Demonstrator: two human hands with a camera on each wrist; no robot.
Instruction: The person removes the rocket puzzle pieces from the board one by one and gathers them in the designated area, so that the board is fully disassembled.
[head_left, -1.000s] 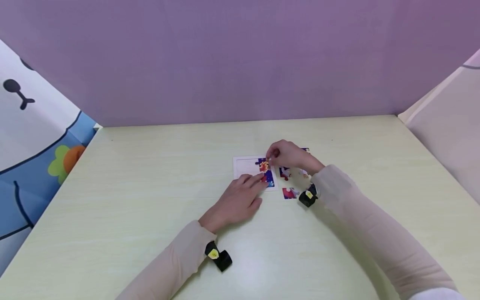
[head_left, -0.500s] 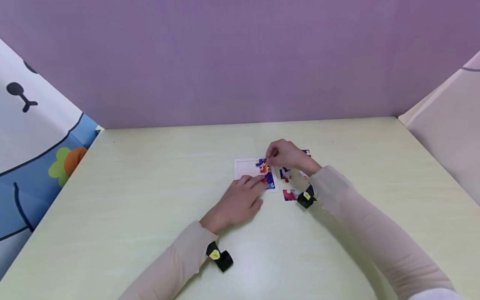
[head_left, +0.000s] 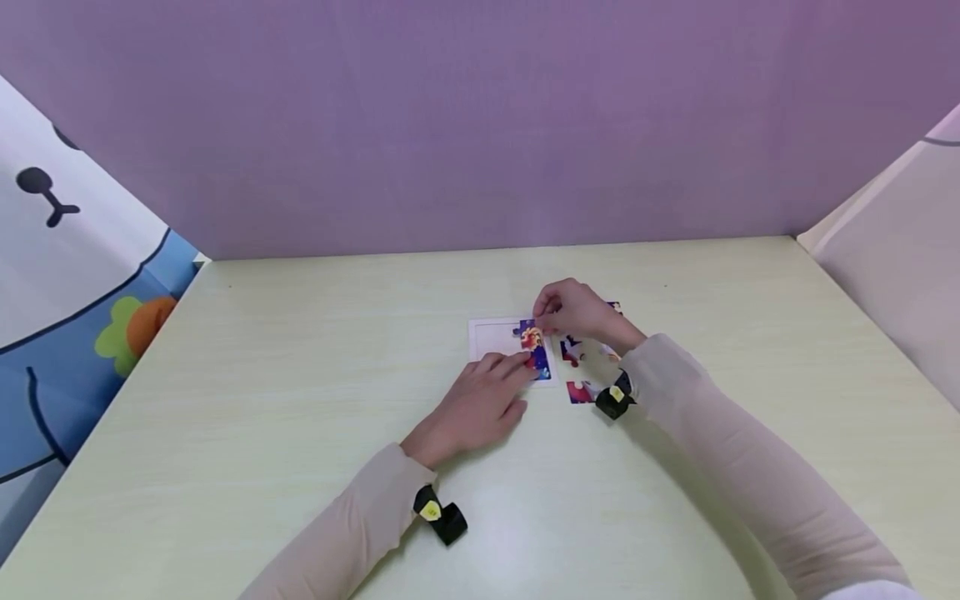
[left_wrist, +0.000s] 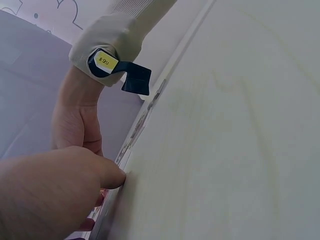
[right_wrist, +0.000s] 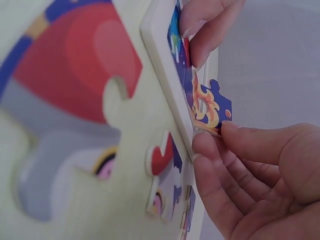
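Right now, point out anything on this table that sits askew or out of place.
One blue and orange puzzle piece sits askew: pinched by the right hand, it tilts up off the white puzzle tray rather than lying flat. Loose pieces lie beside the tray; nothing looks damaged.

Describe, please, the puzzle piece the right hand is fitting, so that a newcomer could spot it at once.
On the pale table, find the white puzzle tray at its middle. At the tray's right edge the right hand pinches a blue piece with orange swirls. Unlike the loose pieces lying on the table to the right, it sits in the tray.
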